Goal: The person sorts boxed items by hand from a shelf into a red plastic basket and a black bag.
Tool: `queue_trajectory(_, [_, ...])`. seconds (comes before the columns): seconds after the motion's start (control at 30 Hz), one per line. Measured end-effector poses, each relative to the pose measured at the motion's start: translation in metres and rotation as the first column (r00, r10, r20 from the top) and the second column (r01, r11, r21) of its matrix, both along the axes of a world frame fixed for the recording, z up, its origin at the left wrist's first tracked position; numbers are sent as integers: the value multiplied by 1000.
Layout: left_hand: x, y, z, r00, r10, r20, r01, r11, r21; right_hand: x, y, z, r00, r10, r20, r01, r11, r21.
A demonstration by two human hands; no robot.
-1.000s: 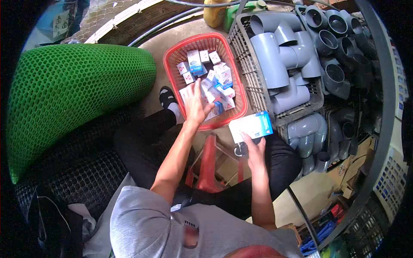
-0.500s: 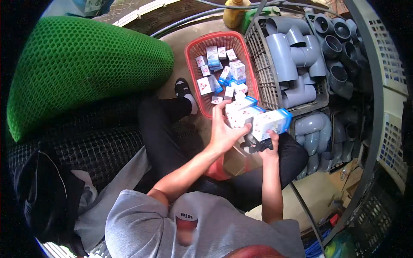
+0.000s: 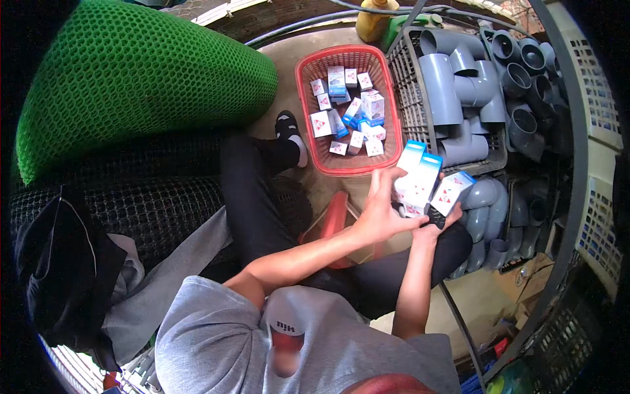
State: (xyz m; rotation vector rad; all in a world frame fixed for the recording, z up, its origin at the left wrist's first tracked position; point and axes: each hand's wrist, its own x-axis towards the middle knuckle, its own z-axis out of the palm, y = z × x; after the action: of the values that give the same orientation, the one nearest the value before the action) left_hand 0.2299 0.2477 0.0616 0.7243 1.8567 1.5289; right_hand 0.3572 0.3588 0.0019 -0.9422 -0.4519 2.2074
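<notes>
My left hand (image 3: 382,213) is wrapped round the left side of several white and blue boxes (image 3: 418,177), its thumb below them. On their right, my right hand (image 3: 449,220) grips another white and blue box (image 3: 453,192), which is tilted outward. Something dark lies between this box and my right palm; I cannot make it out. Just beyond my hands stands a red plastic basket (image 3: 302,121) with several small white and blue boxes (image 3: 373,106) lying loose in it.
Dark crates (image 3: 410,92) of grey pipe fittings (image 3: 441,88) stand at the right. A large roll of green mesh (image 3: 151,79) lies at the left, near my foot (image 3: 287,128). A yellow container (image 3: 375,21) is behind the basket.
The held boxes have turned so that their blue ends point up and away, and both hands have shifted right. The right-hand box has separated from the others. The whole view has shifted slightly.
</notes>
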Motion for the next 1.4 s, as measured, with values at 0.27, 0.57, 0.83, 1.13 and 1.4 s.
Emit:
queue_trajectory(0.27, [-16, 10, 34, 964, -233, -127, 252, 954, 163, 22, 11, -1, 975, 171, -141, -169, 985, 30])
queue_trajectory(0.57, [-21, 8, 28, 851, -498, 164, 420, 835, 355, 23, 0, -8, 838, 280, -469, -325, 945, -18])
queue_trajectory(0.83, [-19, -6, 17, 516, -454, 726, -20, 841, 540, 29, -6, -5, 746, 209, -632, -268, 963, 3])
queue_trajectory(1.13, [-115, -7, -258, 864, -375, -337, 116, 799, -590, 44, -1, -16, 807, 11, -590, -167, 963, -211])
queue_trajectory(1.4, [-140, -12, -343, 730, -665, -156, 283, 502, -817, 59, -12, -35, 776, -106, -622, -206, 889, -409])
